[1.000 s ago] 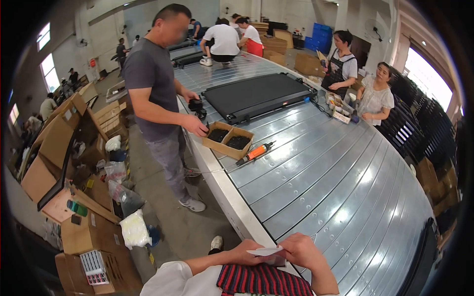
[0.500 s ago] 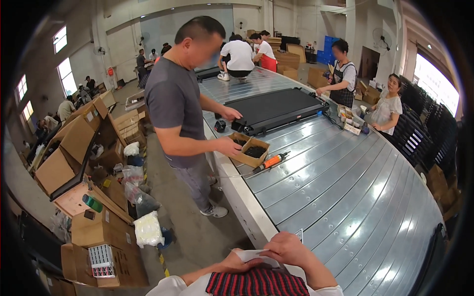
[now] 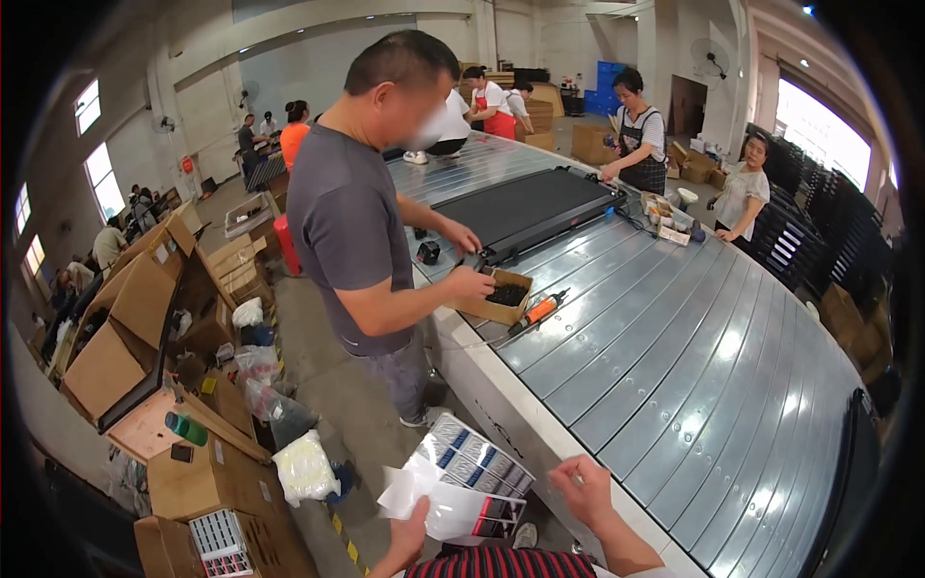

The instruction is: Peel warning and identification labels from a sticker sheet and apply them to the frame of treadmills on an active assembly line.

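Observation:
My left hand [image 3: 409,532], low in the view, is closed on a sheet of labels [image 3: 472,458] printed in grey, blue, red and black. White backing paper [image 3: 412,486] curls up at the sheet's left side. To the right, my right hand [image 3: 585,489] is raised apart from the sheet, beside the table's near edge. Its thumb and fingers are bent together in a pinch; anything between them is too small to make out. A red-and-black striped cloth [image 3: 501,564] shows at my front.
A ribbed metal table [image 3: 674,385] stretches ahead, bearing a black panel [image 3: 525,214], an orange-and-black power screwdriver [image 3: 540,310] and a parts box [image 3: 496,310]. A co-worker [image 3: 352,222] stands at its left side. Cartons [image 3: 222,472] and plastic bags [image 3: 258,366] lie left.
My hands, together at the white paper before, are now apart. The label sheet has come into view, spread at the left. The co-worker's hands have drawn closer together over the parts box.

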A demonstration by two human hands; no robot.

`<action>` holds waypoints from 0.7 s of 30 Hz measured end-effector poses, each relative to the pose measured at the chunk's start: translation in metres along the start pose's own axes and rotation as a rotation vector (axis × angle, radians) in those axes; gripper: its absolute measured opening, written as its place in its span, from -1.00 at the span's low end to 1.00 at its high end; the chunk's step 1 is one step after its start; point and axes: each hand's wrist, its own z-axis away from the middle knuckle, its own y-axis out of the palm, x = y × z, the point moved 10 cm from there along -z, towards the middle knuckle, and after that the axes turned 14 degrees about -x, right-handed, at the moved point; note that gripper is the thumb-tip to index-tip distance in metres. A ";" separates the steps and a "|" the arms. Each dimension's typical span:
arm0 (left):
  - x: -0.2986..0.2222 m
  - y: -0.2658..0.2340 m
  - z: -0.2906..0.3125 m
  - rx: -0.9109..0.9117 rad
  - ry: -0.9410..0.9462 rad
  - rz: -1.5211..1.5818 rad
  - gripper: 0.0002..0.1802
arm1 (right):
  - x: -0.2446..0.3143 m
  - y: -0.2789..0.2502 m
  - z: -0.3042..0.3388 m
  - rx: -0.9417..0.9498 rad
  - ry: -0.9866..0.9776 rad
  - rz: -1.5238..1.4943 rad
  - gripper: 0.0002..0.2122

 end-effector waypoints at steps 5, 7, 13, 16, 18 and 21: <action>0.054 -0.009 -0.005 0.099 -0.619 0.276 -0.77 | -0.029 0.020 0.064 0.171 0.232 0.079 -0.83; 0.071 -0.007 0.003 0.090 -0.822 0.334 -0.71 | -0.030 0.020 0.068 0.151 0.324 0.014 -0.77; 0.057 0.009 0.026 0.084 -0.818 0.367 -0.70 | -0.038 0.031 0.068 0.412 0.210 0.085 -0.74; 0.060 0.015 0.032 0.079 -0.794 0.396 -0.69 | -0.043 0.040 0.073 0.565 -0.089 0.266 -0.72; 0.063 0.027 0.042 0.085 -0.792 0.416 -0.69 | -0.053 0.038 0.078 0.689 -0.120 0.282 -0.71; 0.053 0.056 0.054 0.076 -0.784 0.371 -0.67 | -0.092 0.021 0.090 0.745 -0.075 0.334 -0.72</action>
